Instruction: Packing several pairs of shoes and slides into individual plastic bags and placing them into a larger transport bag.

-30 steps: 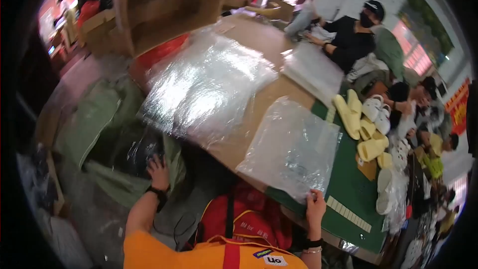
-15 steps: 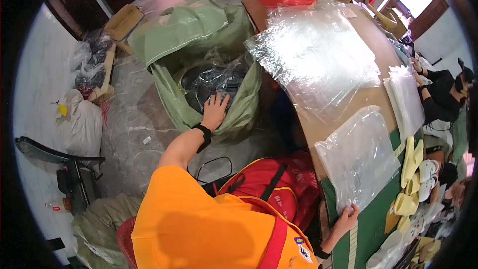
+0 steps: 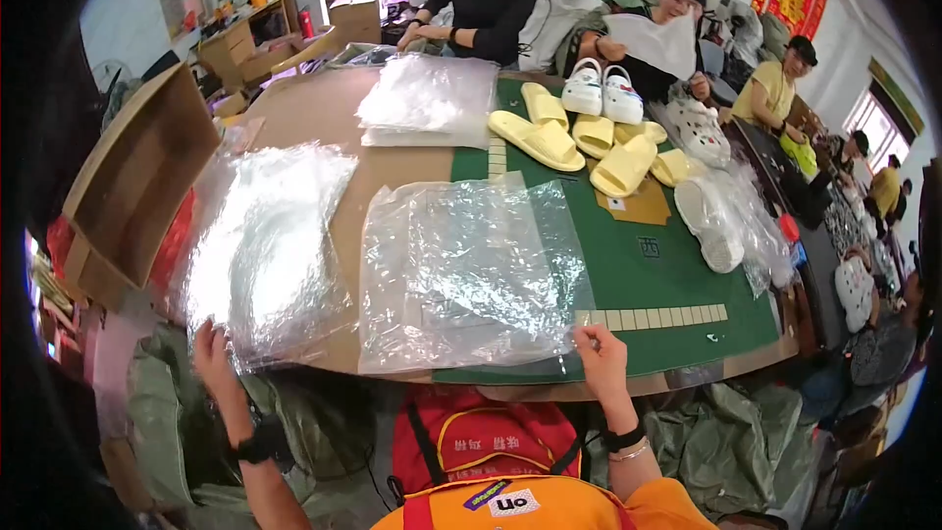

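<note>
A large clear plastic bag (image 3: 481, 275) lies flat on the table, partly over its green section. My right hand (image 3: 601, 363) pinches this bag's near right corner between thumb and fingers. To its left spreads a pile of shiny clear plastic bags (image 3: 270, 245), bright with glare. My left hand (image 3: 211, 358) is at the near left edge of that pile, fingers slightly apart, with nothing visible in them. Below my left arm, a green woven sack (image 3: 172, 422) sits beside the table; its contents are hard to make out.
Farther back lies another stack of clear bags (image 3: 429, 103). Yellow slides (image 3: 535, 140) and white clogs (image 3: 601, 90) cover the back right. An open cardboard box (image 3: 147, 182) stands at the left. Across the table are a person in black (image 3: 481, 5) and one holding a white sheet (image 3: 653, 44).
The view has swung right, from the sack to the table. My left hand has left the dark plastic-wrapped thing in the sack for the bag pile. My right hand still grips the bag.
</note>
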A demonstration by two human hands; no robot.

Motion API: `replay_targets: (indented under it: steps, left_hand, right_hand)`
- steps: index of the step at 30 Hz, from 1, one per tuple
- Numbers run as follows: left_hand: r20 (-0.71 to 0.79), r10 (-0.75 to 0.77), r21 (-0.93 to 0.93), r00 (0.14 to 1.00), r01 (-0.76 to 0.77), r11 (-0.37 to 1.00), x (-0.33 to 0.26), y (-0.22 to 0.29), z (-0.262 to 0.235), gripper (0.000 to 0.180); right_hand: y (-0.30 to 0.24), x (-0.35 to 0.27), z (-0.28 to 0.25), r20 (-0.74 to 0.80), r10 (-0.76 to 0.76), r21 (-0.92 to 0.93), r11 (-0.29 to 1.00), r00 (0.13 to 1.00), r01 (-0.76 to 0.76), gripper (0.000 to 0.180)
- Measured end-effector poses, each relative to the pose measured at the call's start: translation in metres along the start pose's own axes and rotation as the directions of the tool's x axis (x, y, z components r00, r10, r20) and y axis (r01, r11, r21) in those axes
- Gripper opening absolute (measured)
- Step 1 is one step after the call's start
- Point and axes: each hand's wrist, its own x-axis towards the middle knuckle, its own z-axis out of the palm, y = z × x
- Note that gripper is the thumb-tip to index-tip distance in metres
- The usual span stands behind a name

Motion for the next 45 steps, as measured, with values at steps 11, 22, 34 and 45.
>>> replay_targets:
  steps: [11, 22, 34, 45]
  left_hand:
    - [0.937, 0.279, -0.085, 0.209, -0.638, 0.765, -0.030, 0.130, 0.505, 0.044]
    - [0.916, -0.149, 0.389, 0.373, -0.730, 0.562, -0.074, 0.114, 0.702, 0.071]
    - [0.908, -0.116, 0.346, 0.403, -0.563, 0.750, -0.019, 0.068, 0.791, 0.082]
    - [0.898, -0.181, 0.361, 0.402, -0.435, 0.825, -0.015, 0.060, 0.779, 0.082]
  right_hand:
    - [0.074, -0.019, -0.009, -0.163, -0.044, -0.181, 0.983, 0.986, 0.014, 0.010]
    - [0.074, -0.015, -0.014, -0.106, -0.050, -0.263, 0.965, 0.993, 0.020, 0.003]
    - [0.055, -0.002, -0.027, -0.110, -0.201, -0.190, 0.965, 0.973, 0.178, 0.017]
    - [0.047, 0.001, -0.032, -0.111, -0.167, -0.177, 0.973, 0.980, 0.146, 0.018]
